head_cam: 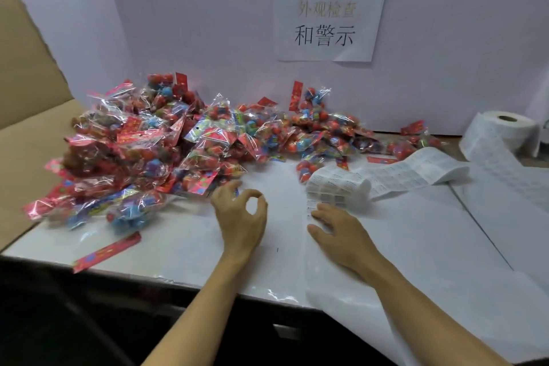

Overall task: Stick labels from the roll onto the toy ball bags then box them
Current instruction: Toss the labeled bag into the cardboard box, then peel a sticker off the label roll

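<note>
The left hand (240, 214) hovers with its grip curled and empty, the bag pile (142, 145) at its ten o'clock. The right hand (338, 232) rests flat, grip open, on the label strip (335, 187) running toward two o'clock.

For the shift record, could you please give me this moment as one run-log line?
left hand: empty, thumb and finger meeting | right hand: on label strip | bags: piled | roll: far right

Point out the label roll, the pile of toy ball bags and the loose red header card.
label roll (515, 128), head view, on its outer wrap.
pile of toy ball bags (166, 142), head view, mid-heap.
loose red header card (107, 252), head view, its middle.
</note>
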Tool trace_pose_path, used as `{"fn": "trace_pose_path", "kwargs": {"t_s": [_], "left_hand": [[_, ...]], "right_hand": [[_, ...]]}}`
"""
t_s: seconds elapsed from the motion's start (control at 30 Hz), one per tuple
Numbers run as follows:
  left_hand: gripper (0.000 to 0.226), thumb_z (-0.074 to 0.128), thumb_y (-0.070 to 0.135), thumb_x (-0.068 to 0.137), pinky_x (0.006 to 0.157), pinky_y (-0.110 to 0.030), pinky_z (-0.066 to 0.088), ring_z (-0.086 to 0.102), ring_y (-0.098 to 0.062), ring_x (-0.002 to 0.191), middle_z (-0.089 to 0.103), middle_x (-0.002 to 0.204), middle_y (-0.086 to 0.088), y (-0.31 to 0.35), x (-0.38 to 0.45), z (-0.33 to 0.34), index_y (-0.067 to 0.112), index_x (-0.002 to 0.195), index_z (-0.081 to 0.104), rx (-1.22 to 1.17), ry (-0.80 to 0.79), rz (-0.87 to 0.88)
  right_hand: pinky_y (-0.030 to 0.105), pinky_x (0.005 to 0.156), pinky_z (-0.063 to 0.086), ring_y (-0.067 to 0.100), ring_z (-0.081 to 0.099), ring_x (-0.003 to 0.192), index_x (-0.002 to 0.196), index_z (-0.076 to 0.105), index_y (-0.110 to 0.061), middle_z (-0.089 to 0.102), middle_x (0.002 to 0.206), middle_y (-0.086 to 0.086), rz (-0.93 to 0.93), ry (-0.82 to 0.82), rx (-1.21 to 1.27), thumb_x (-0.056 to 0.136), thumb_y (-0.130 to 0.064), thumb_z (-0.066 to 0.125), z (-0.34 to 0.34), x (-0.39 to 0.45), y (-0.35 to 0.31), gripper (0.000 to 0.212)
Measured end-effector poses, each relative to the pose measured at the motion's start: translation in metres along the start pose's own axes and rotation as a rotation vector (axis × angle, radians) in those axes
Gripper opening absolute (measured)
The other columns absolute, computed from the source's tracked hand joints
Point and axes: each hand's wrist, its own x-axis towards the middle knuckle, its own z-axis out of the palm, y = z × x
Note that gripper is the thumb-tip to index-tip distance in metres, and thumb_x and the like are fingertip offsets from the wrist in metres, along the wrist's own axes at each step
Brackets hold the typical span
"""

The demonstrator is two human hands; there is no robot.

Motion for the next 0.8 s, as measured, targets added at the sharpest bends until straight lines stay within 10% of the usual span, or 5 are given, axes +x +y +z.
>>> {"fn": "trace_pose_path", "kwargs": {"t_s": [0.2,0.3,0.5,0.63,0.8], "left_hand": [[0.019,0.075,0.013,0.078,0.122,-0.057,0.006,0.003,-0.036,0.156,0.023,0.168,-0.012,-0.048,0.036,-0.043,0.011,0.097,0.079,0.515,-0.137,-0.036],[0.033,0.072,0.012,0.082,0.124,-0.059,0.007,0.011,-0.035,0.156,0.039,0.162,-0.011,-0.064,0.039,-0.06,0.005,0.115,0.073,0.592,-0.176,0.019],[0.036,0.072,0.001,0.085,0.107,-0.053,0.046,0.062,-0.035,0.121,0.069,0.122,-0.021,-0.049,0.032,-0.065,-0.005,0.121,0.069,0.194,0.013,0.333],[0.057,0.081,-0.005,0.08,0.098,-0.024,0.055,0.053,-0.01,0.107,0.056,0.119,-0.026,-0.015,0.032,-0.053,-0.009,0.131,0.057,-0.058,0.082,0.39],[0.091,0.083,-0.003,0.081,0.07,-0.043,0.064,0.073,-0.023,0.092,0.063,0.119,0.004,0.016,0.025,-0.03,0.025,0.152,0.035,-0.416,-0.08,0.155]], "right_hand": [[0.029,0.121,0.024,0.009,0.036,0.145,0.138,0.061,-0.023,0.046,0.154,-0.01,0.001,0.004,0.025,0.097,-0.038,0.063,-0.001,0.0,-0.001,0.044],[0.029,0.12,0.026,0.009,0.038,0.144,0.138,0.061,-0.022,0.047,0.154,-0.009,0.007,0.008,0.037,0.096,-0.038,0.064,-0.002,0.0,-0.002,0.045],[0.029,0.12,0.026,0.008,0.038,0.143,0.137,0.062,-0.023,0.048,0.153,-0.011,0.021,-0.007,0.057,0.096,-0.04,0.064,-0.003,-0.001,-0.003,0.044],[0.026,0.118,0.029,0.006,0.042,0.14,0.133,0.065,-0.024,0.051,0.15,-0.013,0.046,-0.005,0.103,0.095,-0.04,0.066,-0.004,0.0,-0.003,0.041],[0.022,0.11,0.034,0.007,0.05,0.132,0.135,0.063,-0.024,0.057,0.143,-0.012,0.069,0.014,0.166,0.094,-0.039,0.067,-0.003,0.001,-0.002,0.044]]}}
